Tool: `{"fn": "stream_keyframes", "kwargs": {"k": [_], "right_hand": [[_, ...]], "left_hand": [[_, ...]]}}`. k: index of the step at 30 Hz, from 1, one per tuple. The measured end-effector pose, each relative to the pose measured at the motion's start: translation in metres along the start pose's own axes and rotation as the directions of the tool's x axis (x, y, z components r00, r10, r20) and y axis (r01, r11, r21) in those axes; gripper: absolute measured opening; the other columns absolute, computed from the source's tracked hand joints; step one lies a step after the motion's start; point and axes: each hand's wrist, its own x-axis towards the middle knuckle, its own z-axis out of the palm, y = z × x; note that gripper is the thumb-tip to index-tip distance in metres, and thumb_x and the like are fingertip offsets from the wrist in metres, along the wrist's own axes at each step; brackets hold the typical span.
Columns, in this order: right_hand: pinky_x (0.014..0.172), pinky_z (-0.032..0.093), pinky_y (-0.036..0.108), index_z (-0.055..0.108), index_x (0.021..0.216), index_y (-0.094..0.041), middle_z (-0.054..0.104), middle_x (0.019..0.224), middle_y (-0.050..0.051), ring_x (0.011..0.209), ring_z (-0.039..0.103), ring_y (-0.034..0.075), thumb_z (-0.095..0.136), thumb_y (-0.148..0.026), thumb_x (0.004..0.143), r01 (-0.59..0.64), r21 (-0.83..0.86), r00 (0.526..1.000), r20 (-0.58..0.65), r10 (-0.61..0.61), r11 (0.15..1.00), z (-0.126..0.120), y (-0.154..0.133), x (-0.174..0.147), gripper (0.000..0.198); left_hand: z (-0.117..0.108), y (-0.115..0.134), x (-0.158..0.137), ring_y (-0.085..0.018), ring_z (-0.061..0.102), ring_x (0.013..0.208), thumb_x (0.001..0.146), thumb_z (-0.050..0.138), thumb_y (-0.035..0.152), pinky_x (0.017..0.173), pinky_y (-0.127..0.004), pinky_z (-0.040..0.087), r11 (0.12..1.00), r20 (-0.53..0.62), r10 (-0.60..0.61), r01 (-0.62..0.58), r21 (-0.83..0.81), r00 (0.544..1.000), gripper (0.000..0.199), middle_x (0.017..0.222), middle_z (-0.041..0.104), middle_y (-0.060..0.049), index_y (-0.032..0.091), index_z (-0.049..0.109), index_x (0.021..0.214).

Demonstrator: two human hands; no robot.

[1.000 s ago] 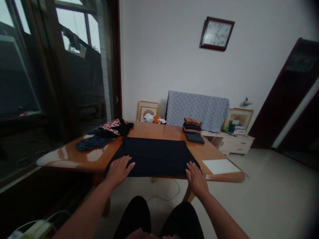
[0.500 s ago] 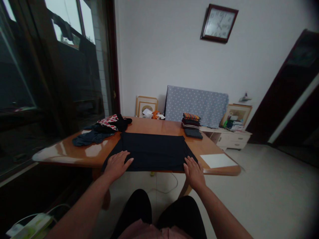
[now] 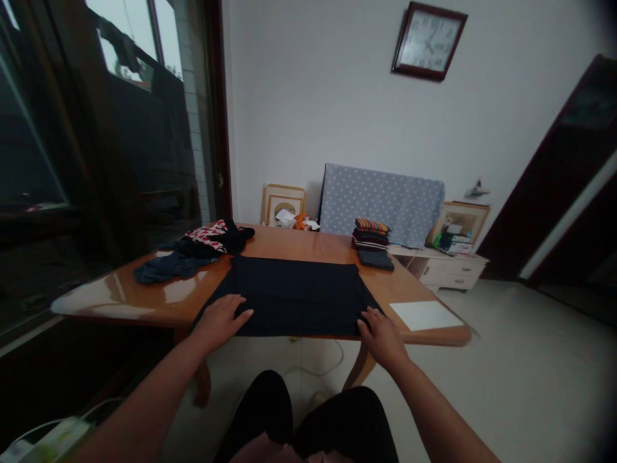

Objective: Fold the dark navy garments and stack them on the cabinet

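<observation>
A dark navy garment [image 3: 294, 292] lies spread flat along the table's near edge, its front border reaching that edge. My left hand [image 3: 224, 320] rests on its near left part, fingers stretched out and thumb apart. On the near right corner lies my right hand [image 3: 382, 331], fingers a little bent and thumb apart, touching the cloth. Neither hand visibly grips the fabric. What kind of garment it is cannot be made out.
On the wooden table [image 3: 289, 240], a heap of loose clothes [image 3: 178, 260] lies at left, and a stack of folded clothes [image 3: 372, 238] stands at back right. A white sheet [image 3: 424, 315] lies near the right corner. A low white cabinet [image 3: 456, 270] stands behind.
My left hand has shifted slightly left and my right hand slightly right and down, both still on the garment. The view has moved a little. The garment stays spread flat.
</observation>
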Motion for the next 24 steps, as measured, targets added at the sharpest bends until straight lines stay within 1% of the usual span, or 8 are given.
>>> {"fn": "stream_keyframes", "kwargs": {"k": [3,5,7,10,13,18,21,24], "right_hand": [[0.116,0.026,0.047,0.067,0.126,-0.021,0.057,0.142,0.011,0.136,0.047,0.028,0.043,-0.040,0.097,0.034,0.027,0.999,0.004,-0.034,0.999,-0.010,-0.010,0.007,0.042],[0.116,0.026,0.048,0.068,0.123,-0.024,0.058,0.141,0.009,0.134,0.049,0.027,0.044,-0.040,0.097,0.086,0.058,0.995,0.043,-0.089,0.995,-0.014,-0.017,0.010,0.039],[0.115,0.027,0.048,0.070,0.117,-0.026,0.064,0.134,0.008,0.127,0.055,0.026,0.045,-0.039,0.097,0.125,0.079,0.987,0.092,-0.132,0.989,-0.018,-0.021,0.012,0.035],[0.107,0.036,0.043,0.072,0.106,-0.025,0.072,0.114,0.007,0.110,0.064,0.024,0.044,-0.039,0.097,0.137,0.093,0.977,0.151,-0.150,0.986,-0.025,-0.019,0.019,0.033],[0.092,0.044,0.035,0.073,0.095,-0.024,0.074,0.098,0.007,0.095,0.067,0.023,0.042,-0.043,0.097,0.127,0.139,0.970,0.191,-0.152,0.982,-0.034,-0.013,0.035,0.036],[0.082,0.046,0.031,0.071,0.099,-0.025,0.074,0.098,0.005,0.090,0.068,0.021,0.042,-0.044,0.095,0.057,0.240,0.981,0.166,-0.099,0.969,-0.033,-0.003,0.084,0.035],[0.082,0.047,0.030,0.070,0.103,-0.024,0.074,0.100,0.005,0.092,0.068,0.021,0.046,-0.038,0.092,0.024,0.263,0.984,0.162,-0.069,0.965,-0.017,0.009,0.123,0.031],[0.086,0.047,0.030,0.070,0.110,-0.021,0.073,0.106,0.007,0.098,0.068,0.022,0.049,-0.030,0.088,-0.012,0.252,0.989,0.143,-0.025,0.968,0.002,0.021,0.164,0.032]], "left_hand": [[-0.009,0.013,0.005,-0.027,0.057,0.118,0.096,0.045,0.054,0.102,-0.041,0.041,0.996,-0.050,0.082,-0.083,-0.035,0.995,0.044,0.125,0.064,-0.011,0.020,0.066,0.116],[-0.012,0.022,0.006,-0.024,0.059,0.109,0.097,0.046,0.050,0.096,-0.038,0.043,0.982,-0.001,0.172,-0.171,-0.076,0.985,0.037,0.116,0.066,-0.008,0.023,0.067,0.111],[-0.015,0.027,0.006,-0.022,0.060,0.100,0.096,0.049,0.048,0.089,-0.035,0.044,0.971,0.050,0.222,-0.216,-0.097,0.974,0.032,0.106,0.066,-0.006,0.024,0.068,0.104],[-0.019,0.023,0.008,-0.022,0.059,0.093,0.095,0.050,0.050,0.082,-0.034,0.043,0.975,0.086,0.205,-0.197,-0.099,0.975,0.032,0.095,0.065,-0.005,0.023,0.068,0.093],[-0.023,0.010,0.020,-0.020,0.059,0.087,0.096,0.047,0.051,0.078,-0.032,0.042,0.977,0.106,0.181,-0.167,-0.129,0.978,0.036,0.089,0.064,-0.004,0.023,0.067,0.087],[-0.028,-0.015,0.068,-0.020,0.060,0.085,0.097,0.045,0.046,0.077,-0.031,0.044,0.988,0.049,0.077,-0.069,-0.136,0.996,0.033,0.089,0.064,-0.005,0.022,0.067,0.091],[-0.027,-0.027,0.107,-0.021,0.062,0.089,0.094,0.047,0.040,0.081,-0.033,0.046,0.997,0.013,0.016,-0.015,-0.081,1.000,0.028,0.095,0.066,-0.007,0.021,0.067,0.096],[-0.019,-0.035,0.145,-0.024,0.063,0.099,0.091,0.049,0.034,0.088,-0.035,0.047,1.000,0.009,-0.002,0.002,-0.017,1.000,0.028,0.107,0.067,-0.009,0.021,0.068,0.106]]}}
